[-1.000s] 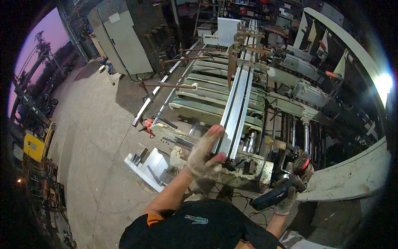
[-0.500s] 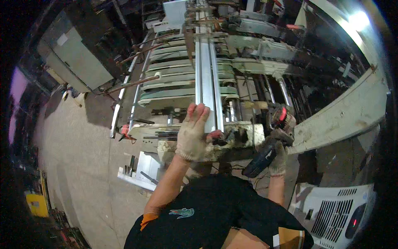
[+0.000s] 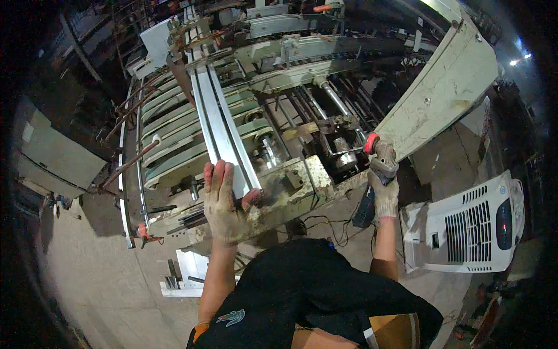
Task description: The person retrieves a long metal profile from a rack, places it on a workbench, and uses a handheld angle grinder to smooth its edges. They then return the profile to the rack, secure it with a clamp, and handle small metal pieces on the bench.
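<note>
My left hand (image 3: pixel 222 203), in a pale work glove with reddish fingertips, is at the near end of a long silvery metal profile (image 3: pixel 222 128). Its fingers lie along the profile's left edge and the thumb is at the right edge, so the hand straddles it. My right hand (image 3: pixel 385 191), also gloved, is closed around an angle grinder (image 3: pixel 383 163) with a red guard or disc at its head and a dark body below. The grinder is held up to the right, apart from the profile. The profile rests lengthwise across a slatted machine bed (image 3: pixel 168 136).
Left of the bed run thin metal rails (image 3: pixel 123 174). A pale beam (image 3: pixel 442 87) slants up at the right, with a white vented unit (image 3: pixel 424 232) on the floor below it. Dark cables (image 3: pixel 340 232) trail under the frame. White offcuts (image 3: pixel 192 264) lie lower left.
The view has swung, so the bed and profile now sit further left and tilted. My right hand has raised the grinder, its head turned upward. The left hand stays at the profile's end.
</note>
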Demonstrator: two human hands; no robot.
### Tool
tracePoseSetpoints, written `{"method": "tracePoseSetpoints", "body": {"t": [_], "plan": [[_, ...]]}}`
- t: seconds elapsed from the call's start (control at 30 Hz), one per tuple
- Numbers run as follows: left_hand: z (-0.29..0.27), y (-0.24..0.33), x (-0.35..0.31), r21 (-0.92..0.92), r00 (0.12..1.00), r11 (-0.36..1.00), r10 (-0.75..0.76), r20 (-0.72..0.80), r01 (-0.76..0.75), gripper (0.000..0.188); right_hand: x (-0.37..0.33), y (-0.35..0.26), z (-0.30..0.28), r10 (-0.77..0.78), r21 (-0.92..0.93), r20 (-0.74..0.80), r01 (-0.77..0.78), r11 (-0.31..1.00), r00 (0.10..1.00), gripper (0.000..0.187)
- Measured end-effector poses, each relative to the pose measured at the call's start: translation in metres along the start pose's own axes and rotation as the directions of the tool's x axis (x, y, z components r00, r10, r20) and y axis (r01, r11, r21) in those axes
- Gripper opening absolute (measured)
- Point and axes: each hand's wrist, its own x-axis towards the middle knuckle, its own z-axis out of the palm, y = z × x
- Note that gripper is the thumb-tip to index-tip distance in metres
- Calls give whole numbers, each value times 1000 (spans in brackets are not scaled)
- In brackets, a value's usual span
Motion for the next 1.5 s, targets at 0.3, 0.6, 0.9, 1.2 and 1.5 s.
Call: {"method": "tracePoseSetpoints", "body": {"t": [0.3, 0.6, 0.9, 1.2, 1.5], "plan": [[1, 4, 3, -11, 998, 999, -50, 37, 50, 74, 46, -7, 25, -68, -24, 53, 70, 997, 996, 68], [4, 7, 2, -13, 995, 995, -97, 17, 97, 78, 118, -32, 115, 107, -751, 356, 216, 624, 928, 99], [4, 10, 1, -10, 988, 988, -153, 13, 153, 81, 123, -16, 158, 140, -780, 489, 360, 512, 861, 98], [5, 8, 1, 29, 986, 986, -163, 25, 163, 83, 112, 12, 166, 125, -794, 329, 203, 572, 936, 96], [-28, -18, 12, -24, 967, 1000, 19, 252, -14, 82, 81, 26, 142, 19, -800, 249, 195, 568, 968, 81]]}}
